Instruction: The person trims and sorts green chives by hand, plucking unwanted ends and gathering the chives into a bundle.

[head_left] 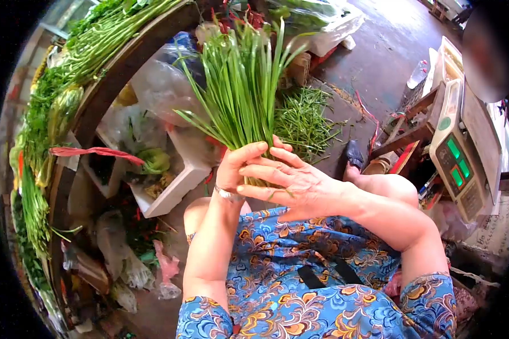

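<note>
A bunch of garlic chives [240, 85] stands upright in front of me, its long flat leaves fanning out at the top. My left hand [238, 164], with a metal band on the wrist, is wrapped round the lower stalks, thumb in front and fingertips showing on the far side. Across the front of the bunch's base lies my right hand [300, 183], its fingers stretched out and slightly apart against the stalks and the left hand. Most of the cut ends are hidden behind it. Loose green trimmings [305, 121] lie in a heap on the floor just beyond.
Leafy greens [54, 124] line a curved wooden shelf [104, 79] at left. Below sit a white foam box [175, 186] and plastic bags [116, 243]. A digital scale [455, 152] with green displays stands at right. Part of another person [486, 53] shows at upper right.
</note>
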`<state>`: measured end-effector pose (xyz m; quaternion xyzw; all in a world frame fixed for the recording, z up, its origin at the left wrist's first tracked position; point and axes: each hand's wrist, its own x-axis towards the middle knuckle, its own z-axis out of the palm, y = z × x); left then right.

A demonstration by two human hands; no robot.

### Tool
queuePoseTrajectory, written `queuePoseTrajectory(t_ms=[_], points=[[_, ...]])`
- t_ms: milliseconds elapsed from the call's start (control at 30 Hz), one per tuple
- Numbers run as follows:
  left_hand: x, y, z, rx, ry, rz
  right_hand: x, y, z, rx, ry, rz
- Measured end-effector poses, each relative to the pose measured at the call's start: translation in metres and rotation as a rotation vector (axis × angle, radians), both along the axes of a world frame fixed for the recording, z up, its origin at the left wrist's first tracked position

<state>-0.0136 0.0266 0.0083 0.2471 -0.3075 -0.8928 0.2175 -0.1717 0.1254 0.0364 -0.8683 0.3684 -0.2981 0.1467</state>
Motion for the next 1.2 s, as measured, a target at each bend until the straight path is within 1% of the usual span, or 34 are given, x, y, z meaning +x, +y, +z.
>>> queuePoseTrajectory(t_ms=[33, 67, 133, 167, 200, 267, 300, 333, 367, 400, 433, 467, 500, 533, 567, 633, 667, 767, 800, 867, 900, 967, 1000, 1033, 1067, 1133, 1167, 1200], points=[[-0.001, -0.002, 0.002, -0.012, -0.046, 0.069, -0.002, 0.000, 0.010, -0.002, -0.061, -0.014], [0.000, -0.003, 0.002, -0.028, -0.077, 0.090, -0.005, -0.002, 0.010, -0.005, -0.065, -0.012], [-0.004, -0.001, 0.007, -0.164, -0.158, 0.232, -0.015, -0.008, 0.008, 0.268, -0.476, 0.022], [-0.006, 0.001, 0.007, -0.178, -0.162, 0.249, -0.021, -0.009, -0.009, 0.289, -0.579, -0.144], [-0.008, 0.001, 0.008, -0.193, -0.164, 0.266, -0.027, -0.012, -0.007, 0.410, -0.700, -0.273], [-0.010, 0.000, -0.005, -0.434, -0.235, 0.237, -0.038, -0.023, -0.011, 0.674, -0.912, -0.485], [-0.014, 0.002, -0.014, -0.683, -0.341, 0.302, -0.039, -0.026, -0.005, 0.830, -1.012, -0.494], [-0.024, 0.003, -0.023, -0.940, -0.432, 0.346, -0.031, -0.033, -0.022, 0.853, -1.083, -0.420], [-0.023, 0.000, -0.034, -1.000, -0.448, 0.301, -0.028, -0.033, -0.033, 0.916, -1.146, -0.304], [-0.028, 0.009, -0.011, -1.084, -0.639, 0.231, -0.022, -0.032, -0.033, 0.976, -1.208, -0.185], [-0.035, 0.010, -0.016, -1.256, -0.644, 0.304, -0.013, -0.028, -0.029, 0.939, -1.256, -0.166], [-0.042, 0.011, -0.022, -1.428, -0.639, 0.374, -0.015, -0.026, -0.022, 0.775, -1.088, -0.242], [-0.044, 0.015, -0.024, -1.379, -0.767, 0.297, -0.008, -0.029, -0.030, 0.831, -1.298, -0.277], [-0.050, 0.020, -0.018, -1.305, -0.756, 0.258, -0.002, -0.033, -0.036, 0.882, -1.509, -0.308], [-0.051, 0.021, -0.022, -1.344, -0.736, 0.260, 0.000, -0.035, -0.040, 0.873, -1.520, -0.323], [-0.054, 0.022, -0.026, -1.402, -0.703, 0.265, 0.002, -0.040, -0.040, 0.814, -1.693, -0.379], [-0.053, 0.023, -0.025, -1.406, -0.684, 0.265, 0.003, -0.041, -0.038, 0.808, -1.698, -0.382], [-0.051, 0.027, -0.019, -1.325, -0.606, 0.269, 0.010, -0.045, -0.036, 0.723, -1.763, -0.481], [-0.050, 0.031, -0.015, -1.258, -0.568, 0.271, 0.008, -0.045, -0.036, 0.721, -1.769, -0.483], [-0.050, 0.034, -0.010, -1.107, -0.504, 0.272, 0.002, -0.045, -0.037, 0.781, -1.655, -0.472], [-0.049, 0.035, -0.012, -1.017, -0.471, 0.273, 0.001, -0.045, -0.038, 0.779, -1.658, -0.474], [-0.040, 0.014, -0.054, -0.754, -0.382, 0.242, 0.000, -0.047, -0.041, 0.909, -1.735, -0.415], [-0.039, 0.018, -0.047, -0.818, -0.394, 0.206, 0.001, -0.046, -0.038, 0.910, -1.736, -0.413], [-0.038, 0.022, -0.041, -0.882, -0.404, 0.172, 0.005, -0.044, -0.034, 0.806, -1.688, -0.481], [-0.041, 0.025, -0.037, -0.883, -0.406, 0.172, 0.007, -0.042, -0.031, 0.704, -1.638, -0.549], [-0.042, 0.030, -0.035, -0.860, -0.410, 0.260, 0.008, -0.040, -0.029, 0.678, -1.619, -0.551], [-0.038, 0.023, -0.041, -0.778, -0.444, 0.153, 0.007, -0.040, -0.031, 0.646, -1.492, -0.545], [-0.038, 0.023, -0.039, -0.780, -0.446, 0.157, 0.006, -0.040, -0.032, 0.613, -1.365, -0.535]])
